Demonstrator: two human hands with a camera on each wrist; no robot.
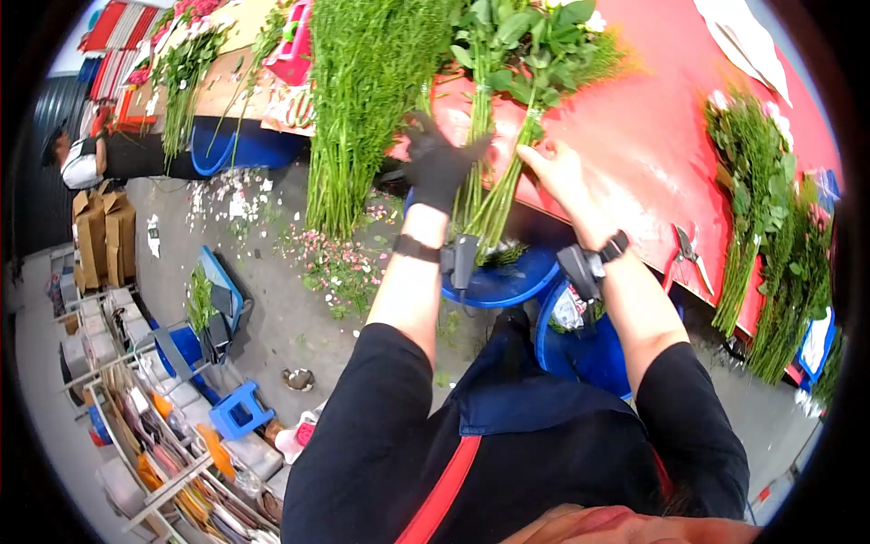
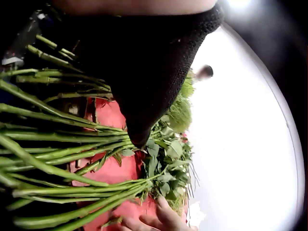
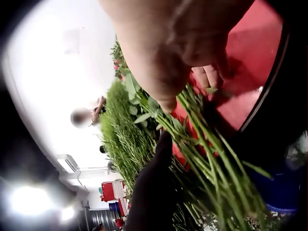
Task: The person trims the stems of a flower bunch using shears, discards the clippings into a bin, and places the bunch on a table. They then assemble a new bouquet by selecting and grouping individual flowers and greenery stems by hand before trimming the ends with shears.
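Note:
My left hand (image 1: 439, 172), in a black glove, is at the left side of a bunch of leafy flower stems (image 1: 476, 195). Its thumb reaches across the stems in the head view, and its fingers spread away to the left. In the left wrist view a gloved fingertip (image 2: 138, 138) comes down right at the stems. My bare right hand (image 1: 557, 172) is on the right of a second group of stems (image 1: 507, 195), thumb tip close to them, fingers extended over the red table. The cut ends hang past the table edge; leafy heads (image 1: 535, 45) lie on top.
A tall bundle of feathery greenery (image 1: 362, 109) lies left on the red table (image 1: 625, 118). Pruning shears (image 1: 691, 258) and more flower bunches (image 1: 748, 199) lie right. Blue tubs (image 1: 498, 295) stand below the edge. Petals litter the floor; another person (image 1: 82, 163) is far left.

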